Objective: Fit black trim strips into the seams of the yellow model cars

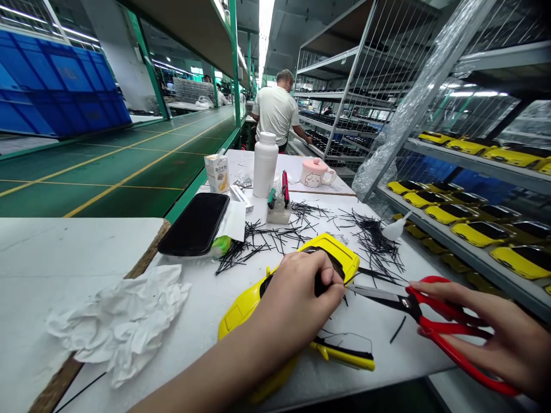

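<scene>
Across the left side of this big room runs a long green belt (172,166), with blue bins (64,86) stacked at its left. On the right, a tall rack (467,60) holds many little yellow cars (465,232) in rows. A worker (275,112) in a white shirt is far off, back turned to us. Near us is a white counter (202,292). One yellow toy car (243,307) sits on it, right under the left hand (307,281). It lies longways from near left to far right, and what looks like its door (344,353) sticks out on the near right side.

The left hand is the closer one. It is over the car's middle, finger and thumb pressed together, and I can't tell what is between them. The right hand (510,327) is off to the right, gripping the red handles of the scissors (412,306). Their blades point left, and the tips come just beside the left thumb. Lots of thin black strips (381,244) lie past the car.
</scene>
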The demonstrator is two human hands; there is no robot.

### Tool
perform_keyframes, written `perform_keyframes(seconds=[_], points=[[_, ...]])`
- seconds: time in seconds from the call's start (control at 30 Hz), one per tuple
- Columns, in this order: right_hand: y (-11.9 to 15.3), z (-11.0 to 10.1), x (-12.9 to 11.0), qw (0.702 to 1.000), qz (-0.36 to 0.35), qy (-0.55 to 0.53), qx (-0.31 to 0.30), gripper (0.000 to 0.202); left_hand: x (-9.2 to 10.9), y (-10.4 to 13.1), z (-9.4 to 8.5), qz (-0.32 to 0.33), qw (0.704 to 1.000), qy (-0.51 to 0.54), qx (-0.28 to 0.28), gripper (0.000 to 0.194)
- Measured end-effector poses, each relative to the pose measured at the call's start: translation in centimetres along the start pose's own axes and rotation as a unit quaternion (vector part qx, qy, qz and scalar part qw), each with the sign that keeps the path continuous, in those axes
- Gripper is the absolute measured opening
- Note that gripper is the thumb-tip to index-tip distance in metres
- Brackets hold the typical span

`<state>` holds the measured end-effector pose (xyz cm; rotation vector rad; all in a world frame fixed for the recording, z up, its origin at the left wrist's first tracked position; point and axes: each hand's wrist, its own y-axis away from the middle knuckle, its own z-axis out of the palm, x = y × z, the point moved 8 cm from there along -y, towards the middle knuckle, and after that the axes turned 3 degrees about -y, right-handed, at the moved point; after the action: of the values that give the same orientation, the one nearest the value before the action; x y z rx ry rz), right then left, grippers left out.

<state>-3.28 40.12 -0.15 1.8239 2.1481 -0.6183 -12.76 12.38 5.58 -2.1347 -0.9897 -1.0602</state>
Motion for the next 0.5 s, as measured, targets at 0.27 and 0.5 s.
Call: perform_keyframes(seconds=[0.27, 0.5], points=[[-0.7, -0.3, -1.0, 1.0, -0.01, 0.009, 0.006, 0.051, 0.1, 0.1, 0.1, 0.003, 1.0, 0.002, 0.003, 0.033], [-1.0, -0.3, -1.6, 1.0, -0.008, 0.026, -0.003, 0.05, -0.1, 0.2, 0.1, 0.002, 1.0, 0.002, 0.003, 0.032]])
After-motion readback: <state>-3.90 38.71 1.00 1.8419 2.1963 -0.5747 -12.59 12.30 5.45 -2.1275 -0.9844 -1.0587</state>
